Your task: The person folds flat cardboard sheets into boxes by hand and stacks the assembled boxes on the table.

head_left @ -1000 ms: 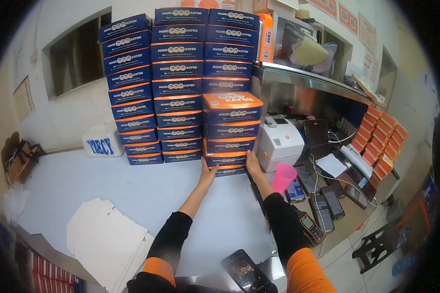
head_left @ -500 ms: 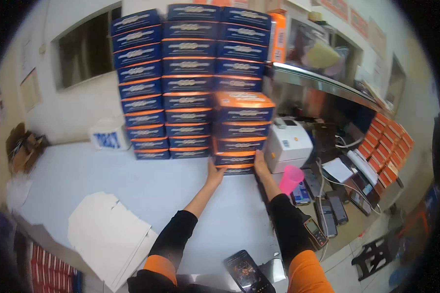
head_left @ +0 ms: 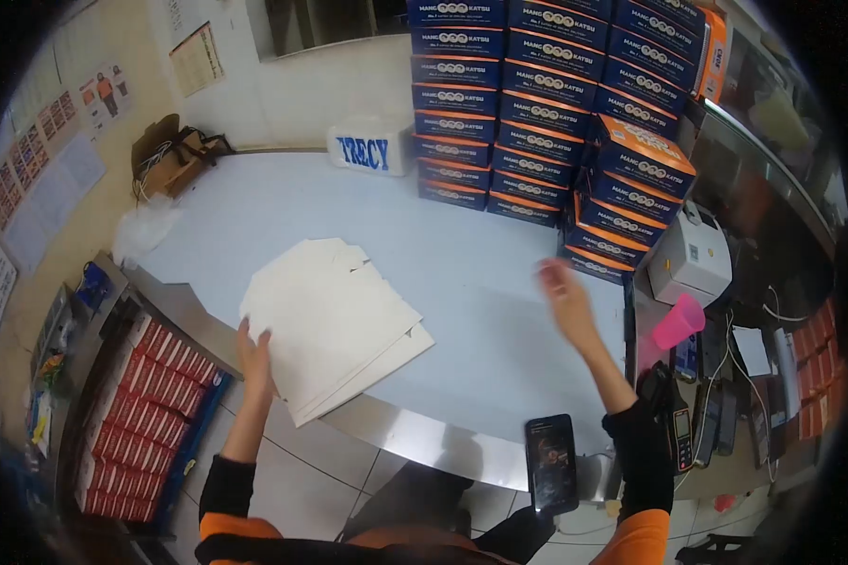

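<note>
My left hand (head_left: 256, 356) touches the left edge of a pile of flat off-white cardboard sheets (head_left: 325, 315), its thumb and fingers apart. My right hand (head_left: 565, 294) hovers over the table (head_left: 481, 348), slightly blurred, fingers apart and holding nothing. Just behind and to the right of it stands the shorter front stack of blue and orange boxes (head_left: 631, 196). Taller stacks of the same boxes (head_left: 546, 116) rise behind. A phone (head_left: 551, 463) lies at the table's front edge.
A white wrapped block with blue letters (head_left: 372, 151) stands near the wall. On the right are a white printer (head_left: 693, 254), a pink cup (head_left: 678, 322) and several devices with cables. Red-and-white boxes (head_left: 141, 424) fill a shelf at the lower left.
Both hands have let go of the front box stack. My left hand has moved left to the cardboard sheets, my right hand slightly away from the stack. The view has turned left and down.
</note>
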`<state>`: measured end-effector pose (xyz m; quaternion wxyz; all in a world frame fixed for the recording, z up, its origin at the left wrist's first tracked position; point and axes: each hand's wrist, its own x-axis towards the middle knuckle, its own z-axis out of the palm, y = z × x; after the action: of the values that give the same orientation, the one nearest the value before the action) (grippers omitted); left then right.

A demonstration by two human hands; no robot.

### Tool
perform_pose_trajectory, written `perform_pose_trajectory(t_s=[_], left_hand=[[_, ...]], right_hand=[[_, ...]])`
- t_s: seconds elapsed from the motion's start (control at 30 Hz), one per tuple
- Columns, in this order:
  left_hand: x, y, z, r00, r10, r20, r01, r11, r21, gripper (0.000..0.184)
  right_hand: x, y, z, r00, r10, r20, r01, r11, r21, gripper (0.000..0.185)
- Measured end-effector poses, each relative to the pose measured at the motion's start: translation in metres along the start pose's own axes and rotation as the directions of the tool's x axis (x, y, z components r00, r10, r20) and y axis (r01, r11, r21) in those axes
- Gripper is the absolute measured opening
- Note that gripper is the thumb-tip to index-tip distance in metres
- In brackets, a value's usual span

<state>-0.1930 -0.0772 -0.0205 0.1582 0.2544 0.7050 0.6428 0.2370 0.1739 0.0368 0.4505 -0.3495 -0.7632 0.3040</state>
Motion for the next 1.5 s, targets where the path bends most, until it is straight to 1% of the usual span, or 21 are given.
perform_pose_trajectory(t_s=[0.07, 0.1, 0.23, 0.4, 0.53, 0.6, 0.7, 0.77, 0.83, 0.9, 0.93, 1.0, 1.1, 1.13, 1.2, 1.27, 1.3, 1.37, 1.43, 1.47, 1.5], left_hand=[[-0.012, -0.037, -0.037, 0.987, -0.149, -0.059, 0.151, 0.988, 0.026, 0.059], [-0.029, -0.029, -0.044, 0.976, -0.209, 0.062, 0.206, 0.977, 0.052, 0.053], [-0.072, -0.031, -0.029, 0.973, -0.083, 0.217, 0.084, 0.996, 0.004, 0.040], [-0.080, -0.029, -0.028, 0.936, -0.255, 0.243, 0.326, 0.889, -0.322, 0.038], [-0.084, -0.008, -0.048, 0.898, -0.363, 0.249, 0.436, 0.813, -0.387, 0.039], [-0.067, -0.021, -0.063, 0.776, -0.444, 0.449, 0.616, 0.686, -0.387, 0.042], [-0.060, -0.010, -0.047, 0.639, -0.420, 0.645, 0.716, 0.631, -0.299, 0.047], [-0.063, -0.023, -0.037, 0.670, -0.390, 0.631, 0.659, 0.703, -0.266, 0.051], [-0.066, -0.027, -0.024, 0.701, -0.372, 0.608, 0.633, 0.717, -0.291, 0.055], [-0.084, -0.011, -0.010, 0.701, -0.311, 0.641, 0.633, 0.685, -0.361, 0.054], [-0.096, -0.008, -0.001, 0.706, -0.274, 0.653, 0.642, 0.638, -0.425, 0.053], [-0.126, -0.009, 0.021, 0.639, -0.274, 0.718, 0.716, 0.554, -0.426, 0.042], [-0.167, -0.011, 0.036, 0.351, -0.206, 0.913, 0.789, 0.591, -0.170, 0.042], [-0.169, -0.005, 0.030, 0.358, -0.198, 0.913, 0.784, 0.594, -0.179, 0.042], [-0.177, 0.039, 0.019, 0.093, -0.218, 0.971, 0.618, 0.778, 0.116, 0.040], [-0.138, 0.044, 0.006, 0.583, 0.168, 0.795, 0.020, 0.975, -0.221, 0.031], [-0.108, 0.050, 0.006, 0.820, 0.268, 0.506, -0.225, 0.963, -0.147, 0.025], [-0.047, 0.081, 0.005, 0.819, 0.573, 0.031, -0.570, 0.819, -0.072, 0.047], [0.001, 0.096, 0.013, 0.708, 0.681, -0.187, -0.695, 0.719, -0.012, 0.064], [0.014, 0.087, 0.013, 0.708, 0.681, -0.186, -0.695, 0.719, -0.014, 0.064], [0.027, 0.076, 0.015, 0.823, 0.568, 0.022, -0.537, 0.790, -0.296, 0.065]], right_hand=[[-0.014, -0.030, 0.043, 0.935, 0.101, 0.339, -0.105, 0.994, -0.006, 0.027], [-0.018, -0.023, 0.074, 0.886, 0.119, 0.448, -0.160, 0.985, 0.056, 0.031], [-0.017, 0.005, 0.184, 0.920, 0.037, 0.390, -0.006, 0.997, -0.081, 0.040], [-0.009, -0.014, 0.210, 0.879, 0.144, 0.455, 0.060, 0.912, -0.406, 0.046], [-0.013, -0.022, 0.184, 0.715, 0.387, 0.582, 0.031, 0.814, -0.580, 0.050], [-0.021, -0.024, 0.166, 0.659, 0.424, 0.622, 0.069, 0.788, -0.611, 0.051], [-0.035, -0.020, 0.151, 0.613, 0.395, 0.684, 0.061, 0.840, -0.540, 0.064], [-0.061, -0.019, 0.150, 0.861, 0.342, 0.377, -0.292, 0.938, -0.184, 0.078], [-0.097, -0.023, 0.165, 0.858, 0.509, -0.071, -0.497, 0.858, 0.132, 0.088], [-0.118, -0.076, 0.155, 0.572, 0.784, 0.242, -0.785, 0.438, 0.437, 0.079], [-0.120, -0.082, 0.156, 0.570, 0.790, 0.226, -0.782, 0.437, 0.444, 0.079], [-0.127, -0.088, 0.159, 0.590, 0.569, 0.572, -0.724, 0.061, 0.687, 0.067], [-0.111, -0.090, 0.142, 0.645, 0.535, 0.547, -0.692, 0.103, 0.715, 0.054], [-0.106, -0.089, 0.132, 0.647, 0.578, 0.497, -0.693, 0.174, 0.700, 0.052], [-0.100, -0.085, 0.115, 0.722, 0.510, 0.468, -0.633, 0.213, 0.745, 0.050], [-0.100, -0.091, 0.095, 0.833, 0.448, 0.325, -0.534, 0.497, 0.684, 0.049], [-0.099, -0.090, 0.086, 0.851, 0.422, 0.314, -0.508, 0.507, 0.697, 0.045], [-0.096, -0.088, 0.068, 0.893, 0.342, 0.292, -0.448, 0.631, 0.634, 0.043], [-0.093, -0.098, 0.056, 0.938, 0.230, 0.258, -0.332, 0.805, 0.491, 0.037], [-0.095, -0.104, 0.053, 0.939, 0.229, 0.256, -0.331, 0.806, 0.491, 0.037], [-0.099, -0.109, 0.051, 0.939, 0.186, 0.290, -0.300, 0.855, 0.424, 0.037]])
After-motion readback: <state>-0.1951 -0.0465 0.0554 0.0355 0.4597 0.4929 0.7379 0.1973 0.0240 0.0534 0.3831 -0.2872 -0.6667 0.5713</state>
